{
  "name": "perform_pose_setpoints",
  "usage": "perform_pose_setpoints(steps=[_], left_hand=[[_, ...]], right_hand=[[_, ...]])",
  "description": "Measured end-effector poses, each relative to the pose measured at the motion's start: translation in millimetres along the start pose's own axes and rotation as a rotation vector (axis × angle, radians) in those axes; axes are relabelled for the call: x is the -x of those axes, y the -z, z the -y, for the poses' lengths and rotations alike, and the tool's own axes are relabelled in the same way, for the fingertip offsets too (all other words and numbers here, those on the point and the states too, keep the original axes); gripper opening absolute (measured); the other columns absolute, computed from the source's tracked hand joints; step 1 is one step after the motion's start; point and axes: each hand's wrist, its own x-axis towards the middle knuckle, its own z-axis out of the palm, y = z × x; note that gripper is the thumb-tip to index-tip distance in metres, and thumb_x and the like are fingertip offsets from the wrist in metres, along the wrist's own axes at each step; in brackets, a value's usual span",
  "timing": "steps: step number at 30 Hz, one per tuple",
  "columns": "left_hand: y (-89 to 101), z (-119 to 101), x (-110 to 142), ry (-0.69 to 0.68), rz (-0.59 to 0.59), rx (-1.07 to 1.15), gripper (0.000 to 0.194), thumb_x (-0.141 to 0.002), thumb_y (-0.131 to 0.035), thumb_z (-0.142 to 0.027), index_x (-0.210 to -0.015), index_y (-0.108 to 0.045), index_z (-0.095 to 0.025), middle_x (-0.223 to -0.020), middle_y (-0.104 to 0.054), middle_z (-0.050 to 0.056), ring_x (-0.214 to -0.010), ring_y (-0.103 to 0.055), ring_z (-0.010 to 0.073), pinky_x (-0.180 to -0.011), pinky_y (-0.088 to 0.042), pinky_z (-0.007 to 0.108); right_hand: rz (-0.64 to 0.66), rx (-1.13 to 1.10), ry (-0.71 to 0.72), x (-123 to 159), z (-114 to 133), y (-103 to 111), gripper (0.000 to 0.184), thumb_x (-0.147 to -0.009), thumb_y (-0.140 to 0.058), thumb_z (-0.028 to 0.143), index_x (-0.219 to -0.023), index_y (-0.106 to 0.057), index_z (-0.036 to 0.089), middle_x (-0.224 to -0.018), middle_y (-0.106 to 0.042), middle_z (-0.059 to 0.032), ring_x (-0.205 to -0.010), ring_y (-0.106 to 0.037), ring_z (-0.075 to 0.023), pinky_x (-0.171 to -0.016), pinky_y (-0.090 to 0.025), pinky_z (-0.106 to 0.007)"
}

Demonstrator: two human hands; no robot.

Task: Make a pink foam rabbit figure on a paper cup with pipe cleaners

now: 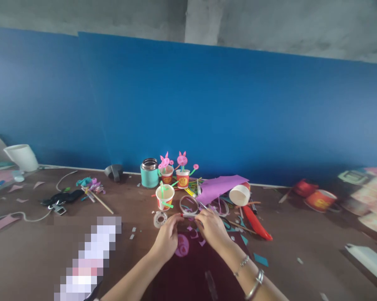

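Between my left hand [168, 237] and my right hand [212, 227], a white marker [190, 215] with a red end lies level, pinched by the fingers of both. Just below my hands, a pink paper disc [182, 245] with a drawn face rests on a dark red sheet [188, 280]. Pink paper scraps [194, 235] are scattered beside it. Beyond my left hand are a roll of clear tape [160, 219] and a paper cup [165, 196] with green pipe cleaners. Two red cups, one of them this cup [183, 179], carry pink animal faces at the back.
A teal jar [150, 173] stands by the blue partition [175, 100]. Purple foam sheet [218, 188], a tipped cup [239, 195] and a red plastic bag [257, 223] lie back right. A blurred-out long object [91, 259] is at left, near a black strap [62, 198].
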Motion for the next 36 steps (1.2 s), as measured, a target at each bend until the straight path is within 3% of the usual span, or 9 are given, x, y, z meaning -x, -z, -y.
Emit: perform_pose_setpoints(steps=[11, 19, 25, 32, 36], left_hand=[[-0.3, 1, 1, 0.017, 0.003, 0.043, 0.045, -0.064, -0.035, 0.005, -0.095, -0.061, -0.016, -0.105, -0.067, 0.009, -0.098, -0.063, 0.0198, -0.089, -0.049, 0.036], [-0.5, 1, 0, 0.049, -0.01, 0.023, 0.042, -0.069, -0.036, 0.004, -0.095, -0.061, -0.016, -0.103, -0.068, 0.009, -0.096, -0.064, 0.0198, -0.088, -0.05, 0.036], [-0.3, 1, 0, 0.011, -0.016, -0.041, 0.039, -0.071, -0.038, 0.001, -0.095, -0.063, -0.016, -0.108, -0.067, 0.011, -0.102, -0.062, 0.0214, -0.092, -0.048, 0.037], [-0.3, -1, -2, 0.042, -0.009, -0.04, 0.034, -0.076, -0.038, -0.003, -0.096, -0.064, -0.015, -0.105, -0.069, 0.011, -0.099, -0.064, 0.0212, -0.09, -0.049, 0.036], [-1.7, 2, -2, 0.089, -0.03, -0.046, 0.036, -0.076, -0.038, -0.005, -0.099, -0.064, -0.015, -0.103, -0.07, 0.011, -0.1, -0.064, 0.0212, -0.091, -0.048, 0.037]], right_hand=[[-0.042, 0.077, 0.173, 2, 4, -3, 0.026, -0.089, -0.049, 0.018, -0.072, -0.067, 0.018, -0.077, -0.064, -0.0048, -0.081, -0.055, -0.0188, -0.07, -0.037, -0.028], [-0.041, 0.198, 0.115, -3, -3, -15, 0.022, -0.089, -0.05, 0.014, -0.085, -0.071, 0.019, -0.08, -0.066, -0.0056, -0.086, -0.055, -0.0215, -0.073, -0.037, -0.031], [-0.014, 0.173, 0.076, -7, 2, -9, 0.027, -0.091, -0.048, 0.013, -0.105, -0.068, 0.022, -0.09, -0.067, -0.0057, -0.092, -0.054, -0.0218, -0.078, -0.037, -0.031], [0.092, 0.227, 0.055, -16, 10, -2, 0.028, -0.092, -0.047, 0.023, -0.08, -0.073, 0.021, -0.085, -0.068, -0.0058, -0.09, -0.056, -0.0212, -0.077, -0.039, -0.031], [0.18, 0.313, 0.078, -27, 16, 0, 0.023, -0.087, -0.052, 0.017, -0.078, -0.073, 0.017, -0.082, -0.07, -0.0095, -0.088, -0.059, -0.0229, -0.078, -0.04, -0.033]])
